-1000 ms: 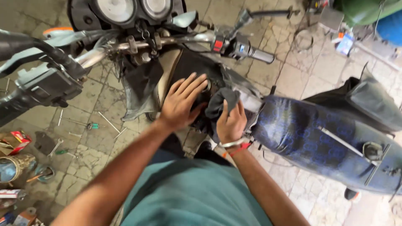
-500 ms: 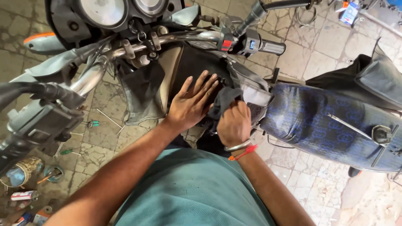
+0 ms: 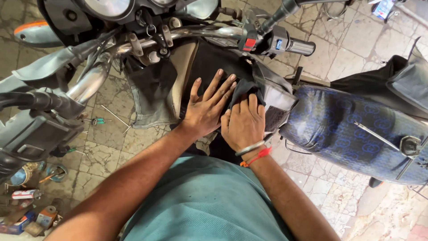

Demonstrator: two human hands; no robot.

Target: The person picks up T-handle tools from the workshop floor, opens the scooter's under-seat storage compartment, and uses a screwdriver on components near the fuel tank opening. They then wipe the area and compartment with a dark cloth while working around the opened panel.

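The person leans over a motorcycle, both hands on its fuel tank [image 3: 205, 67], which is wrapped in a dark cover with a tan strip down the left side. The left hand [image 3: 207, 109] lies flat on the tank cover, fingers spread and straight, palm down, gripping nothing. The right hand [image 3: 244, 122] sits just beside it, touching it at the thumb side, with its fingers curled down over a bunched dark cloth [image 3: 245, 89] and pressing that cloth against the right part of the tank. The cloth shows only above the knuckles; the rest is hidden under the hand. The right wrist carries a metal bangle [image 3: 249, 148] and an orange thread [image 3: 257, 157].

Above the hands runs the chrome handlebar [image 3: 196, 33], with a switch block bearing a red button [image 3: 248, 43] and the right grip [image 3: 299, 46] pointing to the right. Round gauges [image 3: 111, 6] sit at the top edge. The seat [image 3: 352, 134], in a blue patterned cover, stretches to the right of the tank, just behind the right hand. A black pad or bag [image 3: 392, 85] lies beyond the seat.

The floor [image 3: 334, 187] is cracked stone paving. On it, left of the tank, lie screwdrivers with green handles [image 3: 96, 121], and further down in the left corner a small can [image 3: 24, 194] and some small boxes [image 3: 31, 221]. The person wears a teal shirt [image 3: 205, 205].
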